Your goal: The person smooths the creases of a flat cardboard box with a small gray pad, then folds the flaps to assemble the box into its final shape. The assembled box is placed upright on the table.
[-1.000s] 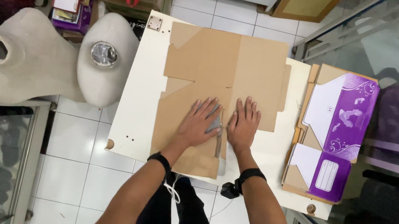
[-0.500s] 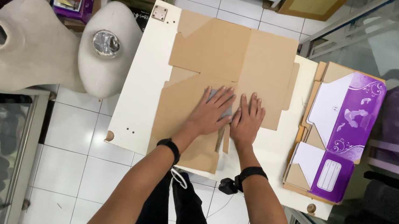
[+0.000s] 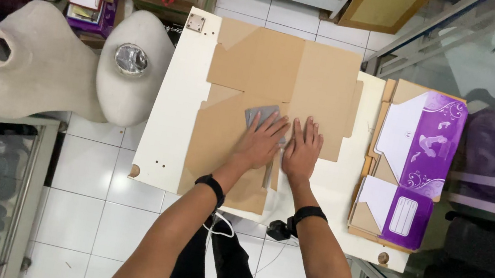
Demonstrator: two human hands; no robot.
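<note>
Cardboard blank (image 3: 270, 89) lies unfolded and flat on the white worktop (image 3: 173, 119), covering most of the middle and running from the far edge almost to the near edge. Plain brown side is up.

My left hand (image 3: 258, 142) is spread flat, palm down, on the blank's centre panel, fingertips on a small grey flat piece (image 3: 260, 115) that sits on the cardboard. My right hand (image 3: 303, 151) is flat as well, fingers together, just beside the left and pressing the same panel. Neither hand grips anything; both are open and bearing down, which looks like it keeps the sheet flat along a crease.

A narrow flap (image 3: 269, 175) runs toward the near edge between my wrists. Black band on each wrist.

At the right edge of the worktop sits a stack of flattened purple-and-white printed cartons (image 3: 417, 155), apart from the blank, within reach of the right hand.

Off the left edge, on the floor side, stands a cloth mannequin torso (image 3: 63, 69), not touching the worktop's contents. Glass cabinets flank both sides.
</note>
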